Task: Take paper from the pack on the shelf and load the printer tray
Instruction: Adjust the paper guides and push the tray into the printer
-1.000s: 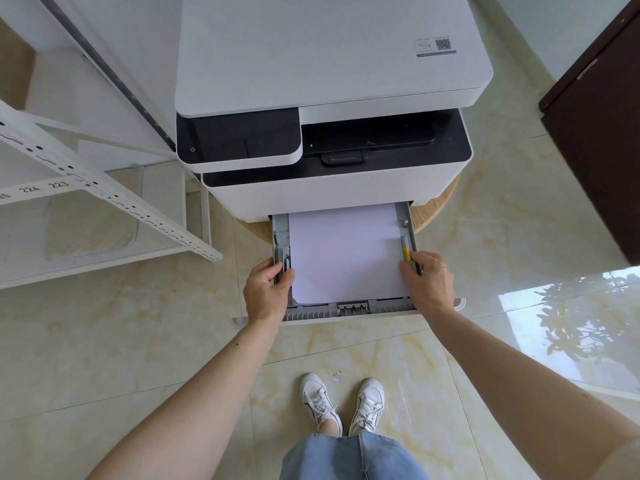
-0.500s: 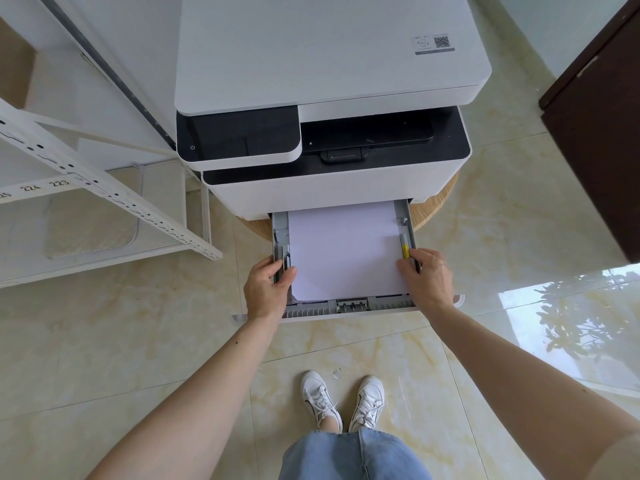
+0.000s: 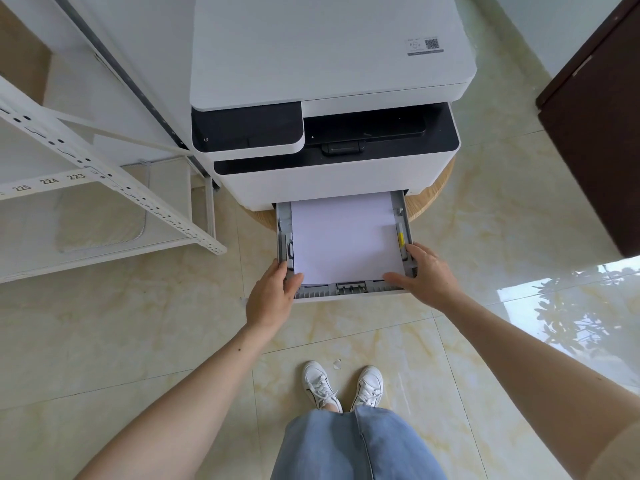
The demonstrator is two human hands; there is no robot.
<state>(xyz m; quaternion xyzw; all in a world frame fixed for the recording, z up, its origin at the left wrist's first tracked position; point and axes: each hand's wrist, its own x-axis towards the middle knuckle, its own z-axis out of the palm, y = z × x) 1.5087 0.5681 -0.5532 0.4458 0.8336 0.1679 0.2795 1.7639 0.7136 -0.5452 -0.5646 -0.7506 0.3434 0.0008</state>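
Note:
The white printer [image 3: 329, 64] stands on a round wooden stand [image 3: 431, 199]. Its grey paper tray [image 3: 349, 289] is pulled partly out at the bottom. A stack of white paper [image 3: 346, 237] lies flat inside, between the side guides. A yellow tab [image 3: 401, 239] marks the right guide. My left hand [image 3: 272, 296] grips the tray's front left corner, fingers curled over the rim. My right hand [image 3: 427, 275] holds the front right corner, thumb along the front rim. No paper pack shows in this view.
A white metal shelf [image 3: 114, 188] with numbered labels stands left of the printer, a beige pad [image 3: 100, 220] on its lowest level. A dark wooden cabinet [image 3: 595, 133] is at the right. My white shoes [image 3: 343, 386] stand on the glossy tiled floor right below the tray.
The tray has slid slightly further into the printer. My right thumb has spread along the front rim. Both hands stay on the tray's corners.

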